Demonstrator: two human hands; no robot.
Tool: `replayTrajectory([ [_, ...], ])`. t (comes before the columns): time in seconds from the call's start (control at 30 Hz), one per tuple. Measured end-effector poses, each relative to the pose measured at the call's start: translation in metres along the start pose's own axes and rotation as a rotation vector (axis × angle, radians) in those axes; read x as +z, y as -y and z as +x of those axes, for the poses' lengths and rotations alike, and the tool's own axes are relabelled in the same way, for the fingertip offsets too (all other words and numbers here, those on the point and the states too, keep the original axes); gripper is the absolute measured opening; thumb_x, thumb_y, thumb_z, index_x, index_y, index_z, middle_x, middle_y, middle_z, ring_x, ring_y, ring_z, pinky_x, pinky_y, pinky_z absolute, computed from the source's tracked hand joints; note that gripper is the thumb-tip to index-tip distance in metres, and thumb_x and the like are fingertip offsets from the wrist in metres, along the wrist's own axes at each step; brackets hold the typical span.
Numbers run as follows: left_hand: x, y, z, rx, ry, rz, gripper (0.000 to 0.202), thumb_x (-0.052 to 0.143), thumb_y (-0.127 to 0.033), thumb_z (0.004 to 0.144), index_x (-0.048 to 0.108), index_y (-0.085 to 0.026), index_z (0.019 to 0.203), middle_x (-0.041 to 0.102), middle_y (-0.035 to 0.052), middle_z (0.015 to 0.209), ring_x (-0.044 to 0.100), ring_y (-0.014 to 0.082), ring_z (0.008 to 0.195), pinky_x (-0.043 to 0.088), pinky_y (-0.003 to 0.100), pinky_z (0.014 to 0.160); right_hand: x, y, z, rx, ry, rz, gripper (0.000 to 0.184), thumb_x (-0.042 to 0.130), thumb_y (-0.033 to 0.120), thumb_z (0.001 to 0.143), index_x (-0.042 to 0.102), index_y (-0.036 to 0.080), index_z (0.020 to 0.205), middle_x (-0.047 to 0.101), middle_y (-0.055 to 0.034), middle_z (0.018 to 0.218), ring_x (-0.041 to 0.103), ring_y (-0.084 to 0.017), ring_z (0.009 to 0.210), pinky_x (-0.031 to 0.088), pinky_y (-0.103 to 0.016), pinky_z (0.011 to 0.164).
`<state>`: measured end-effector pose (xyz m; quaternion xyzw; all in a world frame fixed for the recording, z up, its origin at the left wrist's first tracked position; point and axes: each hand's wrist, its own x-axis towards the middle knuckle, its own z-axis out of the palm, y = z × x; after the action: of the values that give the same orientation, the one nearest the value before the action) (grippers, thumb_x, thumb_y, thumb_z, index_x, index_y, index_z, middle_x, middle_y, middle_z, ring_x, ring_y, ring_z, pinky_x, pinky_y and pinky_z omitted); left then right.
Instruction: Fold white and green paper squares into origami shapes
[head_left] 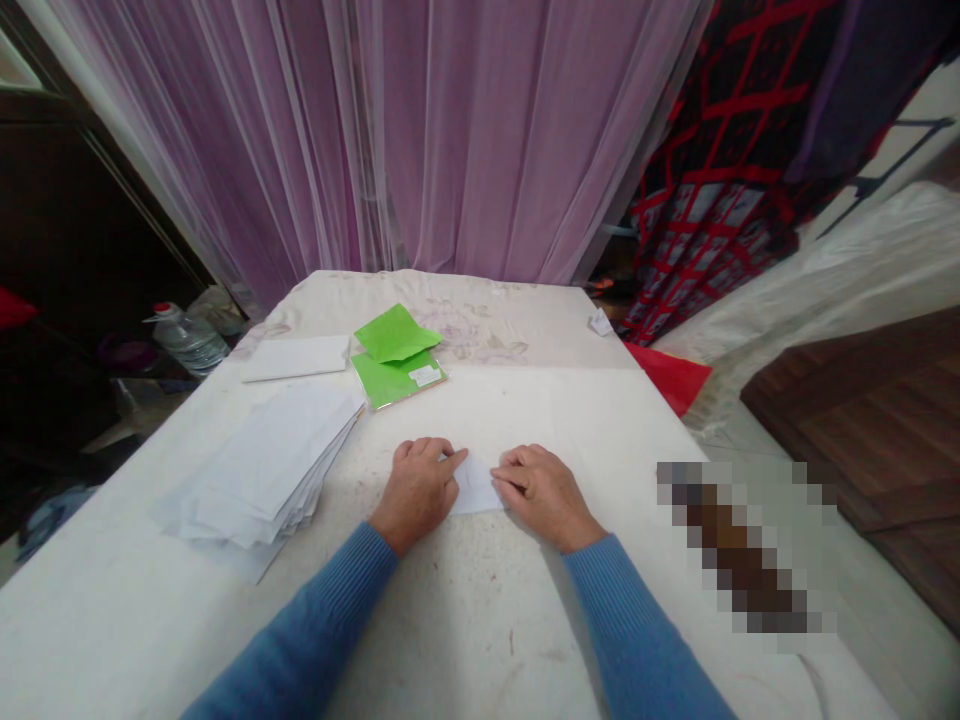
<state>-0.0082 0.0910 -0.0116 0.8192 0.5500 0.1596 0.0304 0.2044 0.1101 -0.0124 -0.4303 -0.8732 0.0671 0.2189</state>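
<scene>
A small piece of white paper lies flat on the table between my hands, and its shape looks folded. My left hand presses its left side with the index finger reaching over it. My right hand rests on its right edge, fingertips on the paper. Further left lies a thick, fanned stack of white paper. Beyond it are a single white sheet, a loose green paper square and a green paper pack with a white label.
A white-covered table runs ahead to a far edge, where a red paper hangs off the right side. A plastic water bottle stands low at left. A purple curtain hangs behind, and a blurred patch hides part of the right.
</scene>
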Motion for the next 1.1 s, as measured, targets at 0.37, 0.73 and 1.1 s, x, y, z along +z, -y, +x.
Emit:
replayTrajectory([
  [0.37,0.002,0.000,-0.001,0.007,-0.028,0.016,0.039,0.051,-0.017,0.084,0.064,-0.022,0.121,0.063,0.0089,0.109,0.055,0.0246,0.102,0.038,0.045,0.090,0.004,0.008,0.003,-0.006,-0.014,0.018,0.015,0.060,0.023,0.088,0.075,0.026,0.088,0.065,-0.0032,0.091,0.054,-0.017,0.087,0.042,-0.031,0.079],
  [0.73,0.001,0.000,-0.001,0.022,-0.029,0.012,0.038,0.050,-0.017,0.085,0.063,-0.020,0.120,0.063,0.0087,0.109,0.055,0.0245,0.102,0.038,0.044,0.090,0.002,0.020,0.006,0.418,0.036,-0.023,0.012,0.062,0.027,0.083,0.068,0.023,0.093,0.069,0.0007,0.078,0.063,-0.016,0.075,0.041,-0.026,0.067],
  [1.1,-0.002,0.001,-0.003,0.066,-0.139,-0.047,0.031,0.053,-0.019,0.086,0.065,-0.023,0.115,0.066,0.0074,0.109,0.056,0.0228,0.102,0.035,0.046,0.096,0.002,0.027,0.010,0.560,0.020,-0.066,0.017,0.057,0.030,0.086,0.063,0.025,0.070,0.068,0.0032,0.066,0.060,-0.014,0.061,0.030,-0.026,0.056],
])
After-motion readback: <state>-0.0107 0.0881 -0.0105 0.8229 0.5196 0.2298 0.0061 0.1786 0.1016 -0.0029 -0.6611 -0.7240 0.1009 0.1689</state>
